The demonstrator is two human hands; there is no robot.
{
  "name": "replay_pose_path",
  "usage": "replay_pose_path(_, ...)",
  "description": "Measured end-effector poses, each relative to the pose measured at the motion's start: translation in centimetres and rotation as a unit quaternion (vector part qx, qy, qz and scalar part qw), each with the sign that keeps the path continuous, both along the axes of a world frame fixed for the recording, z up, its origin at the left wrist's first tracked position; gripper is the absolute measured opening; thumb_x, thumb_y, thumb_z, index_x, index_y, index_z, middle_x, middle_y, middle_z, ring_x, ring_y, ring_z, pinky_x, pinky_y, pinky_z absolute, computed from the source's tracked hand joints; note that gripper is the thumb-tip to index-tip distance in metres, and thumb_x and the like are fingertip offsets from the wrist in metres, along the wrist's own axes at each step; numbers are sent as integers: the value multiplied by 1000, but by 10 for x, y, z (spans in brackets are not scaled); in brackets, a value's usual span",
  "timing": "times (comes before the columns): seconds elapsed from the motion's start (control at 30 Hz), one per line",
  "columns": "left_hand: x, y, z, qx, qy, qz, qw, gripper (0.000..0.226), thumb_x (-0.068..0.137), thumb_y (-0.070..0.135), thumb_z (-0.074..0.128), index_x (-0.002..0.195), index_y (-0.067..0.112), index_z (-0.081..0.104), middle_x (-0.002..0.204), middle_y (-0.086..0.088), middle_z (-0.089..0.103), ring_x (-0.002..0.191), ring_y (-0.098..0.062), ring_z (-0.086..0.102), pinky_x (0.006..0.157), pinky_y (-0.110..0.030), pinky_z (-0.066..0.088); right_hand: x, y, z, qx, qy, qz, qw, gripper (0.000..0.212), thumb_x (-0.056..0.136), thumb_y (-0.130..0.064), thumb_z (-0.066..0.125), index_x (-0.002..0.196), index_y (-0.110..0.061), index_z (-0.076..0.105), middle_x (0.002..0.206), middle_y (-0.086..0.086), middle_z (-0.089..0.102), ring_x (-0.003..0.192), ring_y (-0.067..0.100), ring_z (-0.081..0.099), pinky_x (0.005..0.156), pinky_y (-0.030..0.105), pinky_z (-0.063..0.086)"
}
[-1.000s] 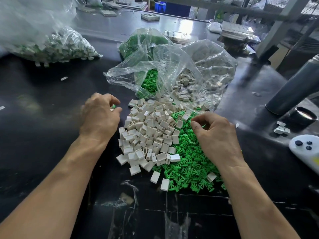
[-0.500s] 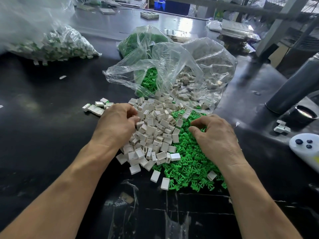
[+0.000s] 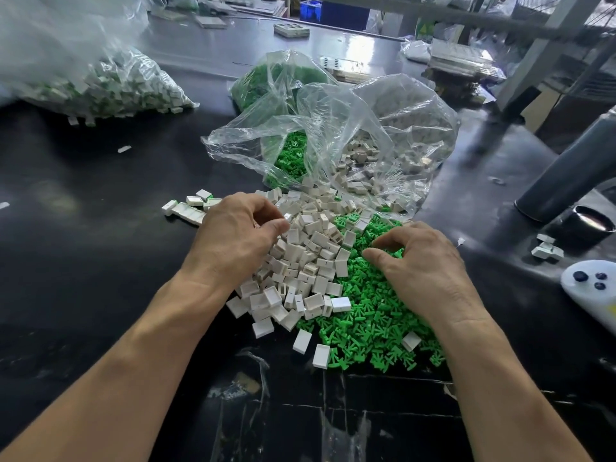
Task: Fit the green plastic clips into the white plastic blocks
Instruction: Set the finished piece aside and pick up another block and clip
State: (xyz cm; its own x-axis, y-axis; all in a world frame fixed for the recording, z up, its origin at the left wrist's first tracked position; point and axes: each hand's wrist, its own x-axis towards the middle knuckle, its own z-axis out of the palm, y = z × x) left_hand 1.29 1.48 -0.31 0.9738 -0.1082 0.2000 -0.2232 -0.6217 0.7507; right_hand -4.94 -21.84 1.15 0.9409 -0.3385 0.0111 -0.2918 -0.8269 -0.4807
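Lower centre: loose heap of green plastic clips (image 3: 370, 315) on black glossy worktable (image 3: 83, 261), heap of white plastic blocks (image 3: 310, 255) touching it at left. Left hand (image 3: 233, 241) on blocks, fingers curled; whether gripping one, cannot tell. Right hand (image 3: 423, 265) on clips, fingers bent, thumb & forefinger slightly apart. Centre, beyond: clear plastic bags (image 3: 333, 128) w/ more parts. Left-centre: small row of fitted blocks (image 3: 190, 208).

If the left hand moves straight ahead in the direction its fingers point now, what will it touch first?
The left hand has curled fingers pointing right and down into the pile of white blocks, so it would probably meet those blocks first. Depth is unclear; it may already touch them.
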Motion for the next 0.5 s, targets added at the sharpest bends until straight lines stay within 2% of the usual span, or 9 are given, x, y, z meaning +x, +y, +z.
replay_pose_path(0.13, -3, -3, 0, 4, 26, -2, 1000, 14, 85, 45, 78, 86, 32, 71, 86, 14, 66, 67, 1, 59, 57, -10, 41, 0, 4, 2, -5, -1, 9, 1000, 14, 88, -53, 75, 90, -43, 66, 118, -11, 60, 120, 16, 50, 111, 43, 39)
replay_pose_path(0.27, -5, -10, -1, 39, 43, 22, 998, 26, 80, 58, 76, 86, 33, 69, 89, 14, 65, 70, -2, 66, 62, -19, 51, 0, 7, 1, -18, 6, 5, 1000, 21, 89, -56, 73, 103, -40, 69, 117, -9, 61, 119, 17, 52, 112, 44, 41)
replay_pose_path(0.33, -5, -13, 0, 36, 50, 22, 998, 28, 79, 58, 77, 85, 33, 69, 83, 13, 69, 66, 2, 67, 59, -22, 53, 1, 8, 1, -28, 12, 3, 1000, 26, 90, -56, 72, 107, -37, 70, 116, -7, 61, 119, 18, 53, 111, 45, 41)
replay_pose_path(0.43, -5, -16, 1, 42, 52, 32, 997, 26, 80, 55, 81, 84, 32, 69, 76, 13, 71, 64, -3, 68, 64, -32, 59, 1, 9, 2, -28, 10, 5, 1000, 21, 91, -53, 72, 105, -37, 71, 115, -7, 62, 118, 20, 54, 109, 45, 43)
replay_pose_path(0.5, -6, -18, 2, 28, 52, 33, 998, 22, 81, 48, 83, 82, 31, 68, 68, 13, 71, 60, -2, 67, 60, -29, 57, 1, 10, 2, -26, 6, 9, 1000, 16, 92, -50, 73, 102, -38, 70, 111, -7, 62, 115, 20, 55, 108, 45, 44)
